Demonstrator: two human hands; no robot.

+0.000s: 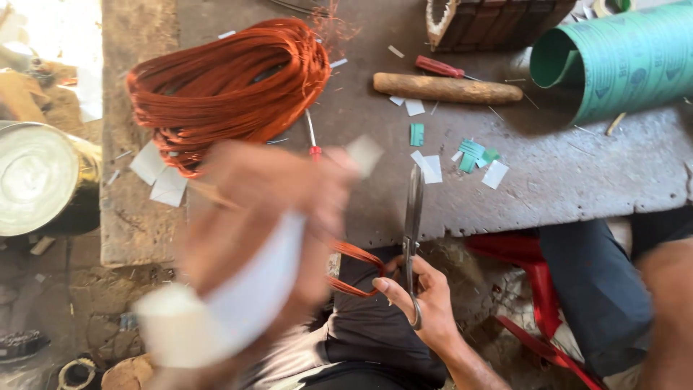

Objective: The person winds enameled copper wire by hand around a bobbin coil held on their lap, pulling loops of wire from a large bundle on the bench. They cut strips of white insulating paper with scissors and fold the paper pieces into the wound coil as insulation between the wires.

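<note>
My left hand [267, 209] is blurred by motion and grips a long strip of white paper [238, 296] that curls down to the lower left. My right hand [426, 296] holds grey metal scissors [413, 224], blades pointing up over the workbench edge. A thick coil of copper wire [231, 87] lies on the bench behind my left hand, and a few strands of it loop down near my right hand [361, 271].
A wooden handle [447, 88], a red-handled screwdriver [439, 67], a rolled green sheet [621, 58] and scraps of white and green paper [469, 155] lie on the grey workbench [577, 173]. A metal drum [40, 177] stands at left. Another person's leg [599, 289] and a red stool [527, 267] are at right.
</note>
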